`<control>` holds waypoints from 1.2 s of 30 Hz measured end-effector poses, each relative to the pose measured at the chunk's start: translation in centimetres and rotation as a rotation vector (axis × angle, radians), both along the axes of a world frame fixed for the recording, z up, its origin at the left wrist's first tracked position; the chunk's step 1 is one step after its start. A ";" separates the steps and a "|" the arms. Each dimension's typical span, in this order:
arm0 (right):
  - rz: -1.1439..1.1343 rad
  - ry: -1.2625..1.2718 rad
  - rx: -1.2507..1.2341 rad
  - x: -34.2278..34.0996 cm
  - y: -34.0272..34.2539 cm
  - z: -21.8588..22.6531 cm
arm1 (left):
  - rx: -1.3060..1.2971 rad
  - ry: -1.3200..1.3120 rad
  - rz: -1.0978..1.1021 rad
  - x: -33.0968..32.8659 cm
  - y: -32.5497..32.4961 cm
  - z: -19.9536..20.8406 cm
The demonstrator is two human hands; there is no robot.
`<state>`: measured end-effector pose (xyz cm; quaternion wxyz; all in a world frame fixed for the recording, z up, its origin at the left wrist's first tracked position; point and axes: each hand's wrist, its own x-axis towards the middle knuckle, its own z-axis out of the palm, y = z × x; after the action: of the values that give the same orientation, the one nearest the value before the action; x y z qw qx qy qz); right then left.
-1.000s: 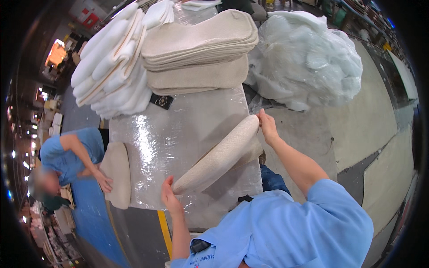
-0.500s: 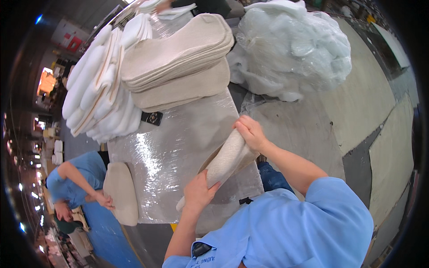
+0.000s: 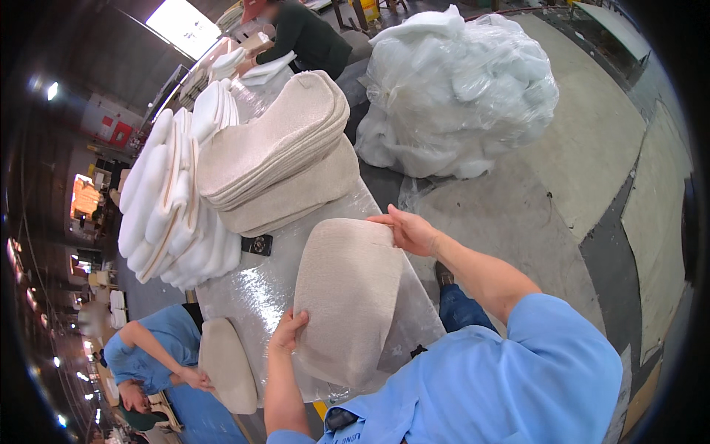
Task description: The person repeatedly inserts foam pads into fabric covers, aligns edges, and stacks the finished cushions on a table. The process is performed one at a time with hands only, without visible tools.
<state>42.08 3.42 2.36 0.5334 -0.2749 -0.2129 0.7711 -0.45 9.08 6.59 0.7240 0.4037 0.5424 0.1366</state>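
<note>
A beige fabric cushion cover (image 3: 347,300), wide with rounded ends, is spread between my hands above the near end of the table. My left hand (image 3: 288,331) grips its left edge, thumb on top and the other fingers hidden beneath. At the cover's far right corner, my right hand (image 3: 408,231) pinches the edge between thumb and fingers. Beyond it lies a thick stack of similar curved beige pieces (image 3: 274,133). Beside that stack is a small dark patterned item (image 3: 257,245) whose kind I cannot make out.
Plastic film covers the grey table (image 3: 255,296). Folded white padding (image 3: 159,200) is piled at left. A large clear bag of white stuffing (image 3: 462,92) stands beyond the table, at right. One co-worker (image 3: 159,348) handles a beige piece (image 3: 228,362) at left; another (image 3: 307,37) works at the far end.
The cover, folded into a roll before, is now opened out flat with its broad face upward. My left hand has shifted left along with its edge. The view has tilted toward the far end.
</note>
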 end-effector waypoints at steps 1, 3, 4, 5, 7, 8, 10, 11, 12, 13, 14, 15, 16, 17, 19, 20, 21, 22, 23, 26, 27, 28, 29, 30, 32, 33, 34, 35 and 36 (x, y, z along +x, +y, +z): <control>-0.043 0.042 -0.003 -0.2 0.0 0.6 | -0.051 -0.062 0.011 0.3 0.0 -1.1; -0.115 0.129 0.005 -1.3 0.1 1.9 | -0.141 -0.185 0.046 1.4 -0.5 -3.0; -0.141 0.126 0.021 -1.7 0.1 2.4 | -0.187 -0.228 0.080 1.8 -1.0 -4.0; -0.163 0.127 0.038 -2.2 0.2 2.8 | -0.231 -0.270 0.119 2.3 -1.6 -4.9; -0.205 0.060 0.054 -3.2 0.5 3.7 | -0.309 -0.349 0.181 3.3 -2.8 -6.6; -0.219 -0.010 0.059 -3.9 0.7 4.1 | -0.338 -0.391 0.209 4.0 -3.4 -7.3; -0.246 -0.185 0.085 -4.7 1.1 4.4 | -0.342 -0.389 0.195 5.5 -4.5 -8.3; -0.264 -0.288 0.110 -4.8 1.4 4.2 | -0.314 -0.344 0.148 6.4 -4.8 -8.6; -0.280 -0.391 0.136 -4.9 1.7 4.0 | -0.285 -0.299 0.103 7.2 -5.2 -8.8; -0.299 -0.428 0.123 -5.1 1.9 3.8 | -0.240 -0.228 0.103 8.2 -5.9 -9.0; -0.317 -0.461 0.110 -5.6 2.0 3.7 | -0.206 -0.171 0.097 8.7 -6.6 -9.1; -0.336 -0.494 0.098 -6.1 2.1 3.6 | -0.179 -0.133 0.103 9.1 -7.2 -9.0; -0.384 -0.513 0.081 -6.6 2.0 3.1 | -0.158 -0.102 0.106 9.7 -7.7 -9.0; -0.431 -0.532 0.065 -7.4 1.8 2.7 | -0.137 -0.077 0.109 10.2 -8.1 -8.8; -0.452 -0.543 0.021 -8.6 1.8 2.8 | -0.103 -0.057 0.146 10.1 -9.3 -8.1; -0.436 -0.534 -0.014 -8.8 1.6 3.2 | -0.084 -0.051 0.164 9.9 -9.9 -7.5; -0.420 -0.525 -0.050 -9.0 1.5 3.7 | -0.064 -0.050 0.187 9.8 -10.6 -7.0; -0.401 -0.503 -0.058 -8.9 1.5 4.0 | -0.035 -0.050 0.199 9.6 -11.0 -6.2; -0.388 -0.490 -0.073 -8.3 1.5 3.9 | -0.014 -0.062 0.200 9.9 -11.3 -5.4; -0.336 -0.367 -0.124 -7.6 1.2 4.3 | 0.028 -0.173 0.221 10.0 -12.2 -2.1; -0.317 -0.316 -0.144 -7.7 1.0 4.7 | 0.037 -0.247 0.228 9.8 -12.4 -1.2; -0.340 -0.299 -0.125 -7.9 0.8 4.9 | 0.004 -0.407 0.221 9.5 -12.6 -0.2; -0.374 -0.289 -0.113 -7.7 0.8 4.6 | 0.108 -0.313 0.156 10.3 -12.6 0.7; -0.409 -0.279 -0.102 -7.6 0.7 4.2 | 0.210 -0.218 0.091 11.2 -12.7 1.5; -0.484 -0.471 0.059 -8.0 0.8 3.8 | 0.412 -0.074 0.003 12.4 -12.5 2.0; -0.523 -0.567 0.140 -8.0 0.8 3.6 | 0.504 -0.029 -0.029 12.9 -12.2 1.6; -0.526 -0.623 0.171 -8.4 0.8 4.1 | 0.593 0.024 -0.051 13.1 -12.1 1.5; -0.529 -0.680 0.202 -8.9 0.9 4.5 | 0.617 0.042 -0.029 13.3 -11.8 1.5; -0.534 -0.736 0.233 -9.4 1.0 5.0 | 0.641 0.060 -0.007 13.6 -11.3 1.4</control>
<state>32.72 4.40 7.38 0.6293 -0.5137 -0.3948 0.4293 13.13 -2.18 7.97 0.5441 0.6170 0.4913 0.2860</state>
